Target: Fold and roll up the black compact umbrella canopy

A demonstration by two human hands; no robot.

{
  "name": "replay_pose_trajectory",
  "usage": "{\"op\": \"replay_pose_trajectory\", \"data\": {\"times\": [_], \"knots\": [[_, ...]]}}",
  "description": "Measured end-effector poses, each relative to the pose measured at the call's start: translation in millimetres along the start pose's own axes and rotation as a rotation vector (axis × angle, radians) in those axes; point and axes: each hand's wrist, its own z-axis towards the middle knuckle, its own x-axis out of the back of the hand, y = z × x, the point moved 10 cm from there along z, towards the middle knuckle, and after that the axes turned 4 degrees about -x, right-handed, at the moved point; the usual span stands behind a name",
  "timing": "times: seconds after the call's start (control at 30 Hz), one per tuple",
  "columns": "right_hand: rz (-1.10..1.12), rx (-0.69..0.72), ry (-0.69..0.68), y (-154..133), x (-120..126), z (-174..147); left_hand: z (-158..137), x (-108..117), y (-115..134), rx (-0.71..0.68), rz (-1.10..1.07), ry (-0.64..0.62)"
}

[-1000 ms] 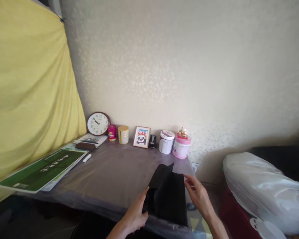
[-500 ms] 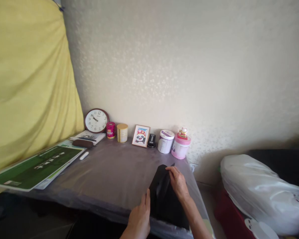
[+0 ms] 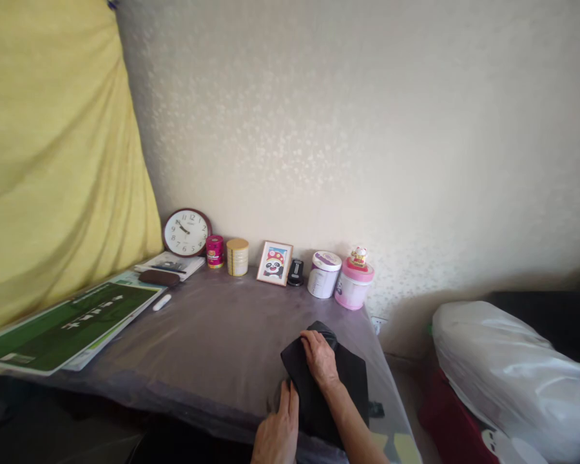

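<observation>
A black, flexible, sheet-like thing [image 3: 350, 380], perhaps a bag, lies folded at the front right of the table; I cannot make out its exact kind. My right hand [image 3: 320, 361] is over its upper part, fingers curled on a turned-over flap, with a rounded black fold bulging beyond the knuckles. Low at the left edge, my left hand [image 3: 281, 425] pinches the thing's side, its fingers together and pointing up. Part of the left thumb is hidden. Beneath the black thing is the grey table [image 3: 212, 348] under a clear plastic cover.
Along the wall stand a clock [image 3: 187, 232], a magenta tin [image 3: 215, 251], a yellow-lidded can [image 3: 237, 258], a framed panda picture [image 3: 274, 263], a white tub [image 3: 324, 276] and a pink tub [image 3: 354, 287]. Left lies a green board [image 3: 77, 322]. A white plastic bag [image 3: 507, 367] is right of the table.
My right hand has moved left and slightly down, carrying the black thing's upper flap over to the left. My left hand has shifted a little right and down along its edge.
</observation>
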Motion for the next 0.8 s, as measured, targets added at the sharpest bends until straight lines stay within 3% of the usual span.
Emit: {"op": "replay_pose_trajectory", "data": {"times": [0.2,0.37,0.57,0.8], "knots": [[-0.004,0.008,-0.005,-2,-1,1,1,8,-10,-0.049,-0.156,0.129],[-0.011,0.03,-0.035,-3,-4,1,13,11,8,-0.258,-0.157,0.195],[0.005,0.058,-0.054,0,-4,1,32,-16,8,-0.275,-0.156,0.128],[-0.039,0.025,-0.095,34,-12,19,23,-3,13,-0.151,-0.132,-0.03]]}}
